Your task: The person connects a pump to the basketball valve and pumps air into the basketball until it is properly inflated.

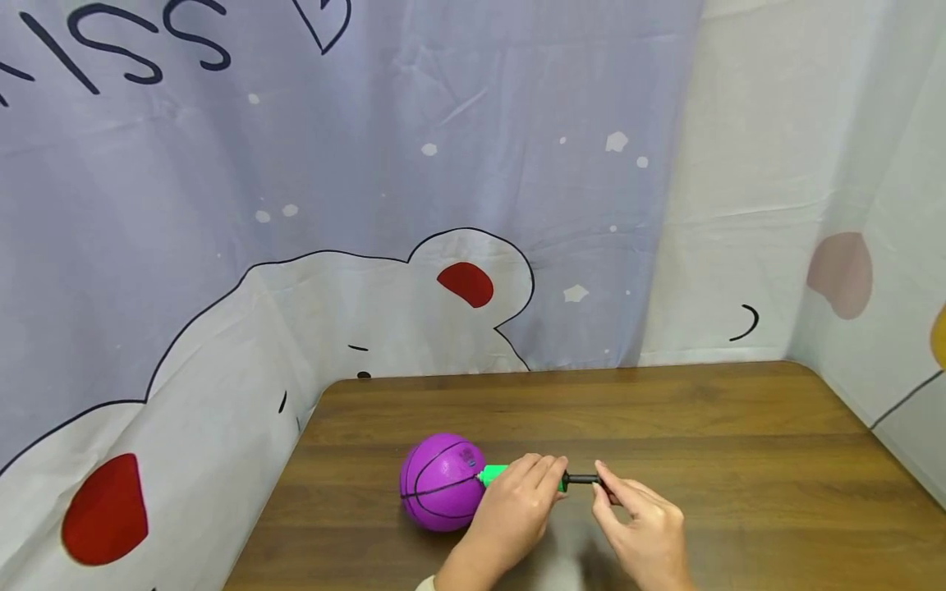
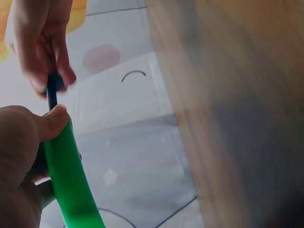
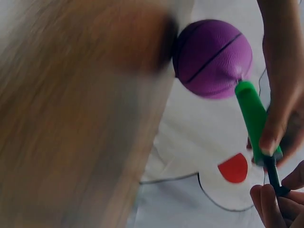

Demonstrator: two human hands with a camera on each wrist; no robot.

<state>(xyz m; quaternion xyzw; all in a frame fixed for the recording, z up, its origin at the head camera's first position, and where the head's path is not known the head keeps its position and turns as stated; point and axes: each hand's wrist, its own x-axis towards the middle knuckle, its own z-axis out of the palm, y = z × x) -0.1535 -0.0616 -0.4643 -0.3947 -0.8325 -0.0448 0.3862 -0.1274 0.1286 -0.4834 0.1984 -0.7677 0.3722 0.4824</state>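
Note:
A purple ball (image 1: 442, 484) with black seam lines sits on the table. The tip of a green hand pump (image 3: 252, 118) meets its surface; in the right wrist view the skin looks slightly dimpled there. My left hand (image 1: 521, 507) grips the pump's green barrel, thumb near its black end in the left wrist view. With thumb and fingertips, my right hand (image 1: 641, 525) pinches the handle at the end of the black rod (image 1: 584, 478). Part of the rod shows between the two hands. Most of the handle is hidden by the right fingers.
The brown wooden table (image 1: 739, 443) extends to the right of the hands and behind the ball. A printed cloth (image 1: 332, 312) with cartoon shapes hangs along the table's back and left sides, and another light cloth stands at the right.

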